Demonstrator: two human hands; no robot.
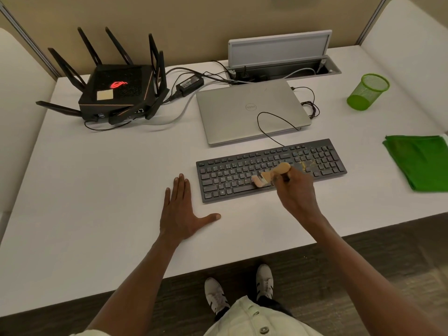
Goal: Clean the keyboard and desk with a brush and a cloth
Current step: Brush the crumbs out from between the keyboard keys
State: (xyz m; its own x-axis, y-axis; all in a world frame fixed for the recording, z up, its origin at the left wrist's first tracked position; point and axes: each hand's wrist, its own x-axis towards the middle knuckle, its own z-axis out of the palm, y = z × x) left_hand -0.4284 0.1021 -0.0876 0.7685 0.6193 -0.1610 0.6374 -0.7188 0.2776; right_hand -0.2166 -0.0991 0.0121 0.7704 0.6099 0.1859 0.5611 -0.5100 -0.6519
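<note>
Brushing in view: right hand [294, 190] grips a wooden-handled brush [271, 175], fingers curled round the handle, bristles down on the middle keys of the black keyboard [269, 169]. Brush is motion-blurred, so exact contact of the bristles with the keys cannot be told. Keyboard lies on the white desk [109, 190], slightly angled, its cable looping back over a closed silver laptop [249, 110] just behind it. Yellowish crumbs [306, 163] sit scattered on the keys between the main block and the number pad (just right of the brush handle). Left hand [180, 212] rests flat on the desk, fingers straight and together, thumb spread toward the keyboard; it holds nothing and lies just beside the keyboard's left end, apart from it. Folded green cloth [421, 161] lies on the desk at the right edge of view, well apart from both hands. Green mesh cup [367, 92] lies tipped on its side behind the cloth. Black router [116, 93] with antennas stands at far left, a power brick [189, 82] beside it, and an open cable hatch [281, 59] behind the laptop.
</note>
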